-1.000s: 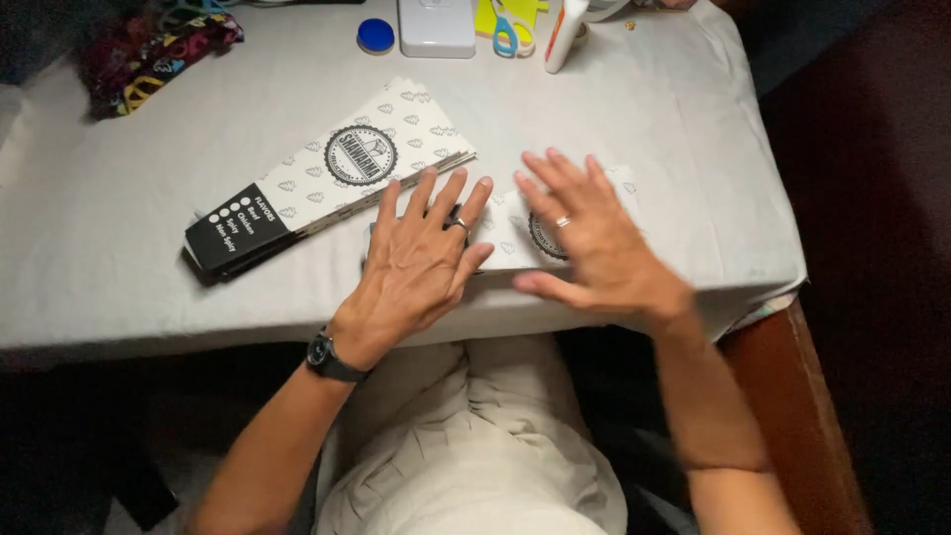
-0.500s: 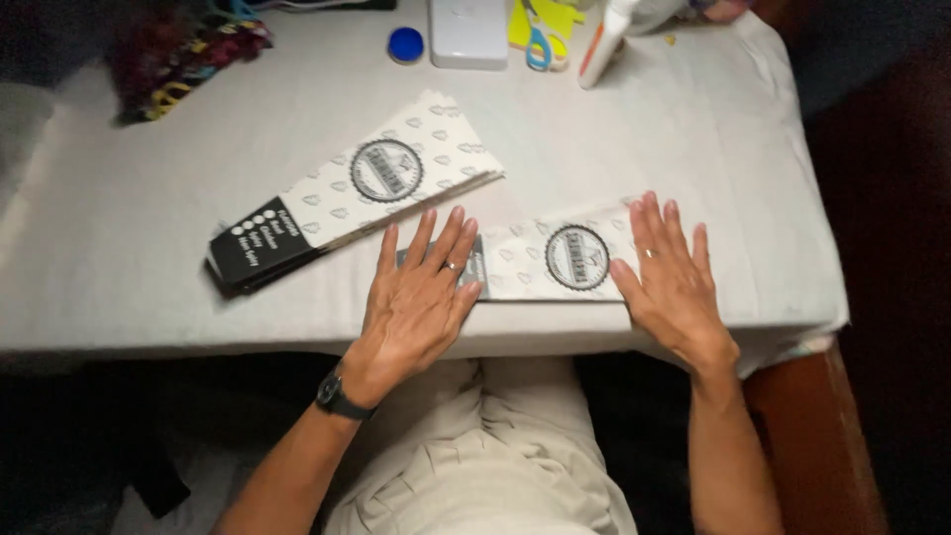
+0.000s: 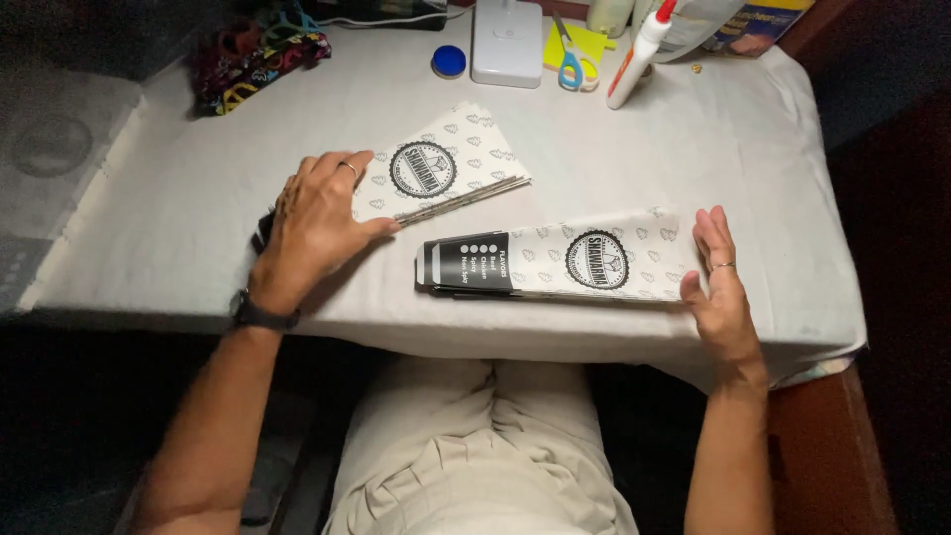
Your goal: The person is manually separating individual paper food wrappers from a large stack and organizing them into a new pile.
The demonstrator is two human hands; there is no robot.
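Flat on the table [image 3: 198, 213], the left hand [image 3: 315, 226] lay open on the end of a stack of paper sleeves [image 3: 446, 173], apparently pinning it so the pile would not slide. Nearer the edge lay a single sleeve [image 3: 555, 263], white with small grey motifs, a round black emblem and a black end. The right hand [image 3: 721, 287] stood open on its edge, fingers straight, touching that sleeve's pale end, seemingly squaring it. Scissors [image 3: 570, 61], a glue bottle [image 3: 634, 59] and a blue cap [image 3: 449, 60] sat well apart at the far side.
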